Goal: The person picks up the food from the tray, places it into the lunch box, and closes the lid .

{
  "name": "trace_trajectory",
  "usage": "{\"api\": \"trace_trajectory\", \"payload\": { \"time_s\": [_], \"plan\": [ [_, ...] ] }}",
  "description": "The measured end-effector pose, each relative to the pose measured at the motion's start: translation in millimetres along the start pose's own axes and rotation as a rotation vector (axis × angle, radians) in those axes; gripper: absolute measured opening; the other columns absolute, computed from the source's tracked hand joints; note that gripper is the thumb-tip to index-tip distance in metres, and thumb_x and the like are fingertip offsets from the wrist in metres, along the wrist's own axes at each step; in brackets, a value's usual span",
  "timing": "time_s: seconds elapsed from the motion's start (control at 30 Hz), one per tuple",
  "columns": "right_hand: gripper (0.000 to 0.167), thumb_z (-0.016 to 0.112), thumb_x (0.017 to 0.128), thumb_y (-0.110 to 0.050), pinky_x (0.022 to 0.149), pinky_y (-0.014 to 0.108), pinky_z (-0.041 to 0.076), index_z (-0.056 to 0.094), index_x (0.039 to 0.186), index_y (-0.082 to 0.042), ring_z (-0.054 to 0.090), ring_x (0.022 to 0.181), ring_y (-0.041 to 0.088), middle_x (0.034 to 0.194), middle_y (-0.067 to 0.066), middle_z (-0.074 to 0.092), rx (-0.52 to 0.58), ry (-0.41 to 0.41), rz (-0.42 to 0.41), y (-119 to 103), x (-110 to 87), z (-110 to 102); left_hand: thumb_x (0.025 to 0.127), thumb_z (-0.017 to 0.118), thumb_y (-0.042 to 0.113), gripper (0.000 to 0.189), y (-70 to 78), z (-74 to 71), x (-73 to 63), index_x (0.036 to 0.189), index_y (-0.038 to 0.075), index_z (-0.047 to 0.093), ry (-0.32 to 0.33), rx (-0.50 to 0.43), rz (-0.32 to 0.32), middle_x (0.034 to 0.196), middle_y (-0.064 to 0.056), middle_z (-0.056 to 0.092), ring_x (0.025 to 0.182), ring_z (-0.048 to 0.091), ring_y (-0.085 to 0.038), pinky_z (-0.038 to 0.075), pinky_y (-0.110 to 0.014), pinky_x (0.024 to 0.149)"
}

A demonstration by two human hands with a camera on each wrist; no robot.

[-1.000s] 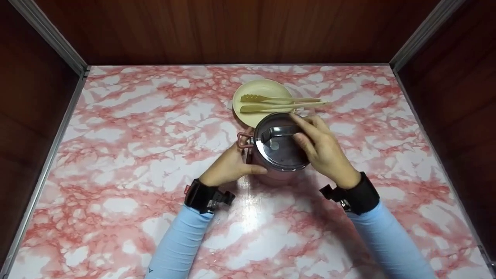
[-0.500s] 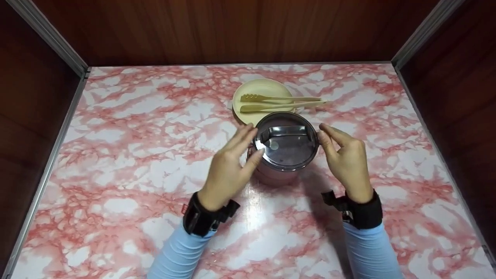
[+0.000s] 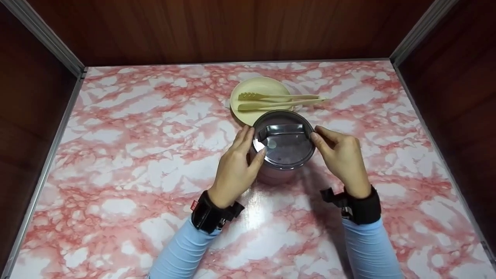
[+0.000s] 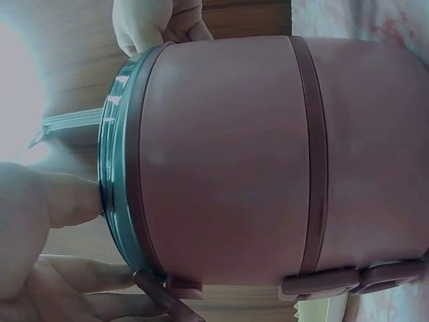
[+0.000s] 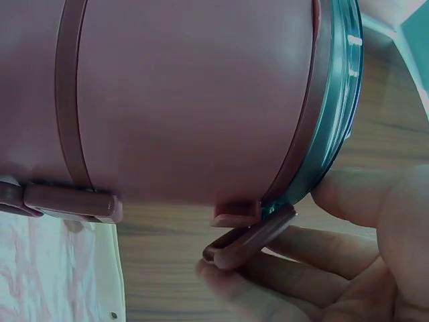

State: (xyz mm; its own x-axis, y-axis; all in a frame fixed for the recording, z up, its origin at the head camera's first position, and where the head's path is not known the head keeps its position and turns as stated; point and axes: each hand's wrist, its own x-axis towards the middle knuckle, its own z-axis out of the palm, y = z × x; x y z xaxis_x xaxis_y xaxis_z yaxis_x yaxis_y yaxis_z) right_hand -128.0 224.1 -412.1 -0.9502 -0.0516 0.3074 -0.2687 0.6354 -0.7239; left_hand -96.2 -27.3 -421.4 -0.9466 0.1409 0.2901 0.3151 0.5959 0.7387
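A pink tiered food container (image 3: 277, 176) stands upright on the table, topped by a dark see-through lid (image 3: 286, 153) with a raised handle. My left hand (image 3: 234, 166) is at the lid's left edge. In the left wrist view, its thumb presses the lid rim while its fingers curl by a loose side latch (image 4: 167, 298). On the opposite side, my right hand (image 3: 345, 162) pinches at the rim, its thumb on the lid edge and fingers round another tilted latch (image 5: 251, 238). Lower latches (image 4: 322, 283) lie flat against the body.
Behind the container sits a pale yellow plate (image 3: 257, 83), partly hidden by it. A slotted yellow utensil (image 3: 250, 96) and a flat-ended one (image 3: 252, 106) lie across the plate, handles pointing right. Brown wooden panels (image 3: 232, 31) enclose the table's back and sides.
My right hand has moved off the lid's top to its right edge. The left hand has shifted from the container's side up to the lid's left rim and its raised latch.
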Motion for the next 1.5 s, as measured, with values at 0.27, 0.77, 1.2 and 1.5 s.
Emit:
{"api": "trace_trajectory", "payload": {
  "time_s": [0.27,0.77,1.2,1.5],
  "plan": [
    [0.036,0.065,0.097,-0.028,0.072,0.007,0.048,0.071,0.119,0.0,0.07,0.087,0.02,0.107,0.014,0.073,-0.003,-0.028,0.02,0,1.8,-2,0.1,0.058,0.029,0.063,-0.2,1.1,2.4,0.149,-0.004,0.036,-0.027,-0.078,-0.044,0.157,-0.021,0.028,0.143,0.031,-0.031,0.024,-0.038,0.117],
    [0.041,0.063,0.098,-0.033,0.082,0.02,0.053,0.068,0.124,-0.001,0.067,0.104,0.022,0.116,0.015,0.069,0.022,-0.027,0.054,-5,-1.7,-1,0.097,0.062,0.025,0.062,-1.3,2.6,2.6,0.147,-0.006,0.04,0.018,-0.13,-0.037,0.154,-0.023,0.033,0.142,0.034,-0.03,0.025,-0.035,0.117],
    [0.039,0.064,0.098,-0.027,0.081,0.011,0.051,0.067,0.123,0.003,0.068,0.104,0.024,0.117,0.019,0.068,0.099,0.036,0.078,-5,-5.1,7,0.097,0.064,0.022,0.061,-5.0,6.5,2.9,0.144,-0.009,0.041,0.057,-0.193,-0.012,0.15,-0.023,0.039,0.141,0.037,-0.031,0.026,-0.033,0.116],
    [0.04,0.067,0.096,-0.026,0.082,0.013,0.052,0.066,0.125,0.002,0.067,0.105,0.021,0.118,0.016,0.068,0.132,-0.076,0.087,2,0.4,0,0.098,0.064,0.026,0.062,-11.8,6.7,2.9,0.146,-0.006,0.041,0.03,-0.253,-0.029,0.151,-0.02,0.039,0.14,0.037,-0.028,0.028,-0.029,0.115]
  ]
}}
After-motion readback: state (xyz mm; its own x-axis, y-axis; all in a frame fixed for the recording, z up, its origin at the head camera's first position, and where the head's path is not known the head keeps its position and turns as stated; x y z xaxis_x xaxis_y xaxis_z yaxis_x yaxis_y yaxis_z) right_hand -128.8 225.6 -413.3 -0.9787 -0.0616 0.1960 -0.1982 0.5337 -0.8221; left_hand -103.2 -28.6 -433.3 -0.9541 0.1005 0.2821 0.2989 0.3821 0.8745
